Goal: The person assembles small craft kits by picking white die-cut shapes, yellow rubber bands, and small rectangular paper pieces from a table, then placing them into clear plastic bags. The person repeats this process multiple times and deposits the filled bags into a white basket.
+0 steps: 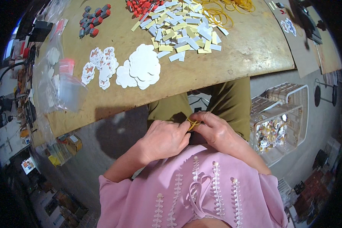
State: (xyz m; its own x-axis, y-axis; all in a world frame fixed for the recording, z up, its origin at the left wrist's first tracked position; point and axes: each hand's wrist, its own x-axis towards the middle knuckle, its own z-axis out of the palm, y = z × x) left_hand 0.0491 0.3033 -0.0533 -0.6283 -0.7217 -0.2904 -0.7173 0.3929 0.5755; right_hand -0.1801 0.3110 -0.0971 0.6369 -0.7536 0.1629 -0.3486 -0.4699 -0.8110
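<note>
My left hand [164,139] and my right hand [216,131] meet above my lap, just off the table's near edge. Both are closed, fingertips pinching a yellow rubber band [193,123] that is looped between them. Whether anything else sits inside the loop is hidden by my fingers. More yellow rubber bands [218,15] lie in a loose tangle at the far side of the table [231,62].
On the table are a heap of pale blue and yellow strips [186,32], white cloud-shaped cutouts [145,66], printed cutouts [102,62], grey-and-red parts [93,21], red pieces [142,7] and clear plastic bags [70,89]. Plastic crates [285,114] stand at right.
</note>
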